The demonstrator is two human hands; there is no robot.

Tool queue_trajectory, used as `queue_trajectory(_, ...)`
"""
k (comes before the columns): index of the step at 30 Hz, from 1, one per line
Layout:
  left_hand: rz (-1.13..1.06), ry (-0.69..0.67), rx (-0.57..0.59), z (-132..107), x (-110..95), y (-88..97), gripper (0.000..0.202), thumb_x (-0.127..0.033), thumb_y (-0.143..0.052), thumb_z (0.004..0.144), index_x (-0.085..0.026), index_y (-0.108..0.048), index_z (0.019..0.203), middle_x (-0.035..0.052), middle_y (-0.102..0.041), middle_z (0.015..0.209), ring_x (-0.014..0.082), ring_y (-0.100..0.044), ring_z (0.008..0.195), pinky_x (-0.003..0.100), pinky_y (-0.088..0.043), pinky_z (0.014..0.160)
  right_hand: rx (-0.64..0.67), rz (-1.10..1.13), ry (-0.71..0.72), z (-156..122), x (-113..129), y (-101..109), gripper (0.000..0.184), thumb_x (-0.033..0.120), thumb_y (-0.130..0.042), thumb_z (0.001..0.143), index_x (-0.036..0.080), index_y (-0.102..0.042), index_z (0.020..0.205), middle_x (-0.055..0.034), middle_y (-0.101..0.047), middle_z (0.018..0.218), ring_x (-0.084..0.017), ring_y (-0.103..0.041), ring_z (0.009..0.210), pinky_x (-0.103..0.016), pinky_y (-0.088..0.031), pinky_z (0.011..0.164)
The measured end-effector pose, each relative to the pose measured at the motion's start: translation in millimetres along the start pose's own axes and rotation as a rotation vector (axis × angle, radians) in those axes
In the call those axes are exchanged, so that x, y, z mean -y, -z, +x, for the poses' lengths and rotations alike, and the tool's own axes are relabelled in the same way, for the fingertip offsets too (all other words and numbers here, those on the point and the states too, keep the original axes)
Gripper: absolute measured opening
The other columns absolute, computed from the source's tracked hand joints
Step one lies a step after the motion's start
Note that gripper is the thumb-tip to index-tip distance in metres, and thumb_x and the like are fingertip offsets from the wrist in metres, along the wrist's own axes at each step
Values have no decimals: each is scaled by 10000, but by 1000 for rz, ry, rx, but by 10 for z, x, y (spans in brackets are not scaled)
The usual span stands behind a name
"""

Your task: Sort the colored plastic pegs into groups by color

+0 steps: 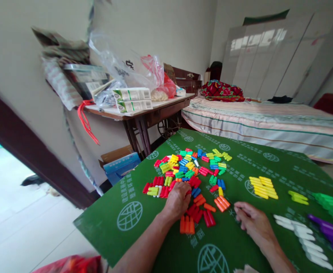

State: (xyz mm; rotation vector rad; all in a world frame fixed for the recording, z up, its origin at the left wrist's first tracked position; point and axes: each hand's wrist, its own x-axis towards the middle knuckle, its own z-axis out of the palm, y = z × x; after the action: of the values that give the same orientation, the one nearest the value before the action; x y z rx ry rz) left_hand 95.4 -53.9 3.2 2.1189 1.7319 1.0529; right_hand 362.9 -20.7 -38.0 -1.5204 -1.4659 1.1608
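A mixed heap of small, rounded plastic tubes (189, 163) in several colours lies on the green table (106, 223), many side by side in short rows. My left hand (178, 199) reaches into the heap's near side, fingers curled down around a red tube whose end shows by the fingertips. Orange tubes (187, 225) and dark red tubes (209, 218) lie just beside that hand. My right hand (253, 223) rests low over the table, right of the orange row (222, 204). Its thumb and forefinger are pinched together, and whatever is between them is hidden.
Sorted groups lie to the right: yellow (263, 187), yellow-green (298, 197), green (331, 207), white (308, 240) and purple (330, 233). Behind stand a sewing-machine table (166, 104) with boxes and bags, and a bed (257, 115). A blue carton (122, 167) sits on the floor.
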Motion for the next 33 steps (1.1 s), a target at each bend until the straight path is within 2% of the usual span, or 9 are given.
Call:
queue_trajectory(4,4,16,-1,1,-18,28,163,-160,-444,818,-207,-601,826,67,-631,859,202,-569,853,326,-444,778,-42,15,31,-12,12,-12,436,537,-552,658,181,-672,878,18,-587,534,-114,-484,401,-224,-348,377)
queue_trajectory(8,13,64,-36,0,12,20,160,-181,-451,825,-210,-609,826,63,-632,848,203,-565,840,318,-442,754,-2,3,6,9,-17,-1,450,535,-565,651,175,-665,901,16,-593,545,-119,-495,407,-228,-354,382)
queue_trajectory(14,-48,151,-171,8,44,39,191,-193,-562,738,-221,-649,905,69,-655,883,235,-574,869,345,-453,761,32,-13,-2,39,-75,10,464,546,-544,676,178,-651,938,15,-601,581,-121,-511,424,-233,-366,400)
queue_trajectory(18,-60,145,-206,41,-31,187,162,-220,-584,739,-225,-674,874,69,-673,899,241,-593,880,356,-458,784,34,-15,-7,52,-98,-2,466,558,-540,664,186,-652,922,17,-595,566,-126,-511,414,-238,-368,396)
queue_trajectory(22,9,162,-217,208,-80,470,118,-231,-613,722,-224,-685,815,70,-689,892,254,-611,889,359,-461,811,40,2,-20,73,-119,-20,474,567,-548,652,190,-655,918,16,-596,557,-131,-509,405,-243,-371,392)
queue_trajectory(25,84,282,-196,471,54,687,123,-202,-640,683,-230,-686,793,58,-692,926,257,-609,941,349,-437,892,24,22,5,78,-125,-35,448,555,-556,654,195,-661,899,20,-590,541,-128,-499,392,-241,-370,388)
queue_trajectory(28,148,378,-181,801,339,811,138,-170,-640,686,-207,-676,814,82,-683,917,288,-595,991,387,-416,930,17,30,21,81,-133,-46,435,550,-557,657,194,-662,884,23,-585,528,-125,-491,383,-240,-367,386)
queue_trajectory(31,214,432,-106,1083,633,804,200,-142,-671,697,-192,-665,890,102,-656,1028,283,-567,1065,404,-390,971,37,41,17,88,-148,-50,441,551,-555,662,189,-659,891,21,-590,533,-124,-490,382,-241,-370,390)
queue_trajectory(33,256,443,-39,1197,761,741,234,-214,-656,773,-178,-630,1002,97,-605,1145,254,-537,1107,436,-389,980,42,54,5,93,-154,-53,443,553,-550,670,188,-655,899,21,-592,539,-121,-487,379,-239,-367,389)
